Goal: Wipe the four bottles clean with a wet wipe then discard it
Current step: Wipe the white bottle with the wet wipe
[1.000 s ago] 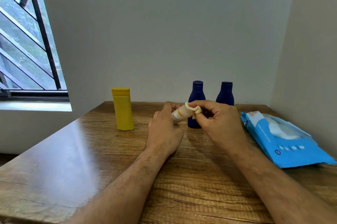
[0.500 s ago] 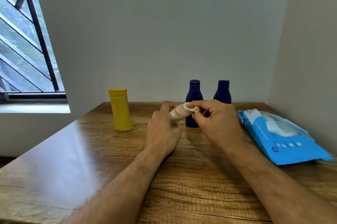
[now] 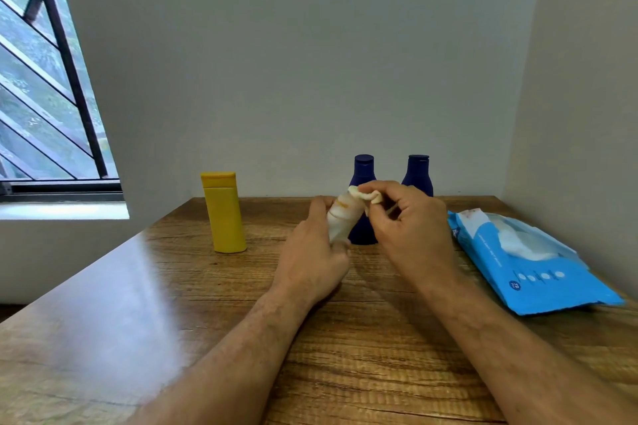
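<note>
Bottles line the far part of the wooden table [image 3: 103, 321]. At left of centre a yellow bottle [image 3: 224, 214] stands upright, cap up. Right of it, at frame centre, the left hand [image 3: 310, 258] grips the lower end of a small white bottle [image 3: 343, 217] with orange marks; its long axis tilts, top toward the upper right. The right hand [image 3: 411, 234] pinches a crumpled wet wipe [image 3: 366, 196] against that top, hiding the cap. Behind the hands stand two dark blue bottles: the nearer one [image 3: 363, 169] largely covered, the farther one [image 3: 417, 172] showing only neck and shoulders. At right lies a blue wipes pack [image 3: 538, 283], its print too small to read.
</note>
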{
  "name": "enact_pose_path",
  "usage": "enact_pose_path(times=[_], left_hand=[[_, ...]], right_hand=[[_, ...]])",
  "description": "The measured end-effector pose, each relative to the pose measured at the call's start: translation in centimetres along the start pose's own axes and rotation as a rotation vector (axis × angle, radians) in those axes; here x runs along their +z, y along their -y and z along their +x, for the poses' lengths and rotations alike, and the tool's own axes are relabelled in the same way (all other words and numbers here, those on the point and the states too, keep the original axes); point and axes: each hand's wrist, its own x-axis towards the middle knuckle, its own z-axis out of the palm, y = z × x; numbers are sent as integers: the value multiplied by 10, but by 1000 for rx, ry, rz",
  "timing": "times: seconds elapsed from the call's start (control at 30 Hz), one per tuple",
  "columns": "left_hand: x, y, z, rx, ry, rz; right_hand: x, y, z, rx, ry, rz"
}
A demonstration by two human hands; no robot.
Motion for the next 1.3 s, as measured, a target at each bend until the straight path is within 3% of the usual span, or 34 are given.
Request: enact_pose_path(times=[0.17, 0.37, 0.67, 0.8, 0.9, 1.3], left_hand=[[-2, -3, -1, 26, -24, -89], [0, -6, -4, 30, 54, -212], [1, -12, -2, -67, 9, -489], [1, -7, -2, -18, 12, -343], [1, -4, -3, 22, 3, -217], [-6, -10, -2, -136, -12, -447]], right_hand=[[-2, 4, 1, -16, -103, -5], [1, 3, -2, 12, -2, -64], [0, 3, -1, 35, 30, -3], [0, 7, -4, -104, 89, -10], [1, 5, -4, -98, 65, -48], [1, -3, 0, 91, 51, 32]])
